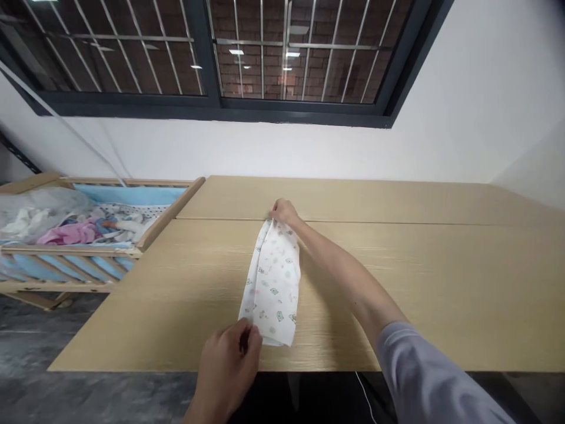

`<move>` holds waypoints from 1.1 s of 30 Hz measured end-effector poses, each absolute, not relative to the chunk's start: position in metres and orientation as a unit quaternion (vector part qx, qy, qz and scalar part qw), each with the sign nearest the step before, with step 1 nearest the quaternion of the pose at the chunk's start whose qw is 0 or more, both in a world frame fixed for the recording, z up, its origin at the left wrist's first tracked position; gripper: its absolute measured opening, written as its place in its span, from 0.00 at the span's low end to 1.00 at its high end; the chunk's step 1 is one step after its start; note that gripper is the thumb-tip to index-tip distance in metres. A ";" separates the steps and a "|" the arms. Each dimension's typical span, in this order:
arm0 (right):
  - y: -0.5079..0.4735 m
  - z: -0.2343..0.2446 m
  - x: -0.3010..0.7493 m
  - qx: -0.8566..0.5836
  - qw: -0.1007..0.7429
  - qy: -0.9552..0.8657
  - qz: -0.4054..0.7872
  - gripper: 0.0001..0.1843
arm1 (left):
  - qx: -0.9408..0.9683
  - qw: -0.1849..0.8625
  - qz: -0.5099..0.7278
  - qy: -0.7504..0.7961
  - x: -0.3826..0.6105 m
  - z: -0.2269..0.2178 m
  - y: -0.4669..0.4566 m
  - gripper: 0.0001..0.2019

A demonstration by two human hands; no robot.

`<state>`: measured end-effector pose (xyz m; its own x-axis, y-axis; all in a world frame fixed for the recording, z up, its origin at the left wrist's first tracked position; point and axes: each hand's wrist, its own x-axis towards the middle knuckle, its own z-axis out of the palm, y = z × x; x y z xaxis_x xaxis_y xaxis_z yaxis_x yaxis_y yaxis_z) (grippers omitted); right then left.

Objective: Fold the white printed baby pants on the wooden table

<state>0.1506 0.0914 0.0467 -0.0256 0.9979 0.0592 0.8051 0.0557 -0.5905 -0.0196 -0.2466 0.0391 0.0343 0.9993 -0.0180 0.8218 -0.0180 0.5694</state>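
Note:
A long, narrow piece of white cloth (278,282) with small green and pink prints lies folded lengthwise on the wooden table; it may be a baby garment, but its kind cannot be made out. At its far end, my right hand (285,212) is closed, fingertips pinching the top edge. My left hand (229,362) is closed on the near left corner, thumb and forefinger together at the cloth's edge. A layered fold runs down the left side of the cloth.
The light wooden table (419,282) has a seam across it. On the left stands a wooden crib (163,227) with blue lining, holding a pink cloth (73,231) and other fabrics. A barred window (212,109) is in the wall behind. A white cable (365,394) hangs below the near edge.

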 end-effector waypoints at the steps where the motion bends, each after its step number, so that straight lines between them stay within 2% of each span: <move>1: 0.093 0.043 0.143 -0.658 0.233 -0.687 0.203 0.07 | 0.680 0.209 0.186 0.678 -0.024 0.035 -0.247 0.18; 13: 0.088 0.033 0.117 -0.672 0.204 -0.684 0.199 0.08 | 0.669 0.142 0.071 0.726 -0.031 0.029 -0.254 0.17; 16: 0.081 0.035 0.115 -0.671 0.205 -0.684 0.200 0.13 | 0.652 0.115 0.044 0.749 -0.033 0.030 -0.255 0.15; 18: 0.069 0.037 0.115 -0.651 0.222 -0.700 0.189 0.19 | 0.654 0.059 0.070 0.751 -0.033 0.027 -0.258 0.14; 21: 0.029 0.041 0.116 -0.549 0.250 -0.777 0.180 0.27 | 0.697 -0.057 0.205 0.685 -0.026 0.017 -0.269 0.12; 23: -0.012 0.044 0.119 -0.441 0.231 -0.845 0.196 0.31 | 0.730 -0.102 0.270 0.619 -0.014 0.006 -0.278 0.16; 26: -0.081 0.045 0.126 -0.273 0.155 -0.925 0.213 0.34 | 0.753 -0.114 0.268 0.590 0.007 -0.018 -0.291 0.23; 28: -0.119 0.041 0.133 -0.187 0.114 -0.948 0.230 0.36 | 0.743 -0.114 0.250 0.610 0.018 -0.035 -0.299 0.23; 33: -0.143 0.018 0.149 -0.131 0.072 -0.954 0.259 0.37 | 0.744 -0.111 0.247 0.611 0.025 -0.064 -0.307 0.24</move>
<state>0.1492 -0.1432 0.0181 -0.9552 0.2878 0.0692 0.2132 0.8310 -0.5138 0.0245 -0.3071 -0.0637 0.1306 0.8537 0.5042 0.9640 -0.2281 0.1366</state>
